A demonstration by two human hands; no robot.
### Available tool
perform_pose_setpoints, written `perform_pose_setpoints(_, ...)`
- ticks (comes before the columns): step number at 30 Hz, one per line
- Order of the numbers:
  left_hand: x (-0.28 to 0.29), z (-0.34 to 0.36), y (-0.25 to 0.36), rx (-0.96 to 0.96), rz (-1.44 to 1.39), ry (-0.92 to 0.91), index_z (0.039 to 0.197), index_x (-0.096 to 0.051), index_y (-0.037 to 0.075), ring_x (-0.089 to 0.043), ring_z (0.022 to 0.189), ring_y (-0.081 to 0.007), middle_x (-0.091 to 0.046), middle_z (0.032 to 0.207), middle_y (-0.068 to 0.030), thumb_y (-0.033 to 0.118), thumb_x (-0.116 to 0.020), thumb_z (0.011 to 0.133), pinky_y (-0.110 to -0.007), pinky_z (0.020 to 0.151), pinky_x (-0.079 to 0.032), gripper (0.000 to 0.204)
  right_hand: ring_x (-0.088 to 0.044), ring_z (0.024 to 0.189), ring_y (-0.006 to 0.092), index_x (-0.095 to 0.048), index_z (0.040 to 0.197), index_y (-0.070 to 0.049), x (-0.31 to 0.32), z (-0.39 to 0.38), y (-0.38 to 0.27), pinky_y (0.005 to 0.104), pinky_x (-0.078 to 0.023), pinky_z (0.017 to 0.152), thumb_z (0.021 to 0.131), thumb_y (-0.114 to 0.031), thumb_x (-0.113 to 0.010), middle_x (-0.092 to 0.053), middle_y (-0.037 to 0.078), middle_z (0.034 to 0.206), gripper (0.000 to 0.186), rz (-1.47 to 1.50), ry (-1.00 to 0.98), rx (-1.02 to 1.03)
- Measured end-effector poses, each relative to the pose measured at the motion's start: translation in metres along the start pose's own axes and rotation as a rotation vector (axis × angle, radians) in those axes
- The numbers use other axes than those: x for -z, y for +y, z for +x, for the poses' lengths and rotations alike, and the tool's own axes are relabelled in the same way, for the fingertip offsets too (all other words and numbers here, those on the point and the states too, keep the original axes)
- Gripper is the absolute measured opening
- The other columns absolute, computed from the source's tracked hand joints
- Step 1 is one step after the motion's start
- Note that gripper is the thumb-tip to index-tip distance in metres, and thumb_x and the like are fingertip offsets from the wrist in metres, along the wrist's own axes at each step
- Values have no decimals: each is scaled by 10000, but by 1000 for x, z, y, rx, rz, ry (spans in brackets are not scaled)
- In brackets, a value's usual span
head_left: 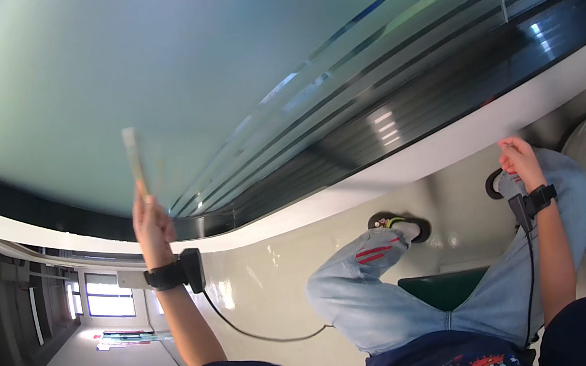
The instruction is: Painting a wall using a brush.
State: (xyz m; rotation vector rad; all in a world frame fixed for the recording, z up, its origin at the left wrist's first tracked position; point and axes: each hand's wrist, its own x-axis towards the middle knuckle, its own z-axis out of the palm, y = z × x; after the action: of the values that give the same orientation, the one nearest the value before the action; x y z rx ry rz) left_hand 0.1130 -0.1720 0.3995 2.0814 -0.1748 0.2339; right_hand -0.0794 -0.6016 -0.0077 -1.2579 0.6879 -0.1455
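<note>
Frosted glass wall (pixel 209 64) fills the background; the left hand (pixel 152 227) is raised, fingers gripping a thin card (pixel 135 157) against it, while the right hand (pixel 520 158) rests, fingers curled, on a knee (pixel 542 174).

An office or similar institutional interior, not a home. A large frosted glass partition (pixel 156 74) fills the upper view, banded with clear horizontal stripes (pixel 392 32) — the kind used to screen meeting rooms. Below it runs a dark frame and a white sill (pixel 457 134). The floor (pixel 271 281) is pale, glossy and bare, catching reflections of ceiling lights. At the left a corridor (pixel 65 356) opens toward a window (pixel 109 294), with plain light walls — no domestic furniture shows. The person sits on a green seat (pixel 444 285) close to the glass.
</note>
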Motion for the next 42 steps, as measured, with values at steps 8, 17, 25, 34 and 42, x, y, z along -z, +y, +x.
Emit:
perform_pose_setpoints(8, -28, -7, -121, 218, 467, -367, 1190, -460, 99, -335, 436, -20, -372, 558, 83, 165, -506, 827, -171, 370, -274, 372, -477, 563, 57, -543, 927, -88, -1, 0, 0, 182, -368, 511, 830, -224, -475, -516, -10, 665, 181, 44, -36, -17)
perform_pose_setpoints(17, -46, -18, -102, -97, 255, -174, 1211, -442, 102, -311, 482, -4, -471, 696, 55, 49, -487, 822, -150, 407, -250, 395, -481, 577, 61, -551, 928, -98, 1, -2, -3, 181, -376, 530, 828, -254, -486, -515, -7, 677, 197, 84, -30, -50)
perform_pose_setpoints(25, -80, -31, -171, -60, 39, -3, 1252, -383, 109, -280, 450, -2, -361, 593, 91, 57, -453, 840, -148, 397, -220, 421, -477, 589, 54, -541, 951, -95, -1, -1, -1, 178, -378, 534, 829, -259, -470, -510, -8, 693, 216, 29, -61, -34)
perform_pose_setpoints(34, -74, -30, -171, 237, 80, -224, 1220, -426, 111, -310, 388, -9, -380, 548, 78, 106, -499, 831, -155, 322, -228, 396, -468, 580, 52, -541, 951, -90, -3, -4, -5, 179, -382, 546, 826, -250, -468, -506, -8, 689, 216, 45, -55, -39)
perform_pose_setpoints(42, -63, -32, -56, -48, 14, 17, 1264, -359, 124, -259, 384, -2, -294, 500, 80, 82, -424, 860, -144, 315, -198, 412, -465, 568, 50, -540, 948, -78, -2, -1, -4, 178, -381, 539, 817, -243, -474, -513, -6, 677, 221, 43, -53, -52)
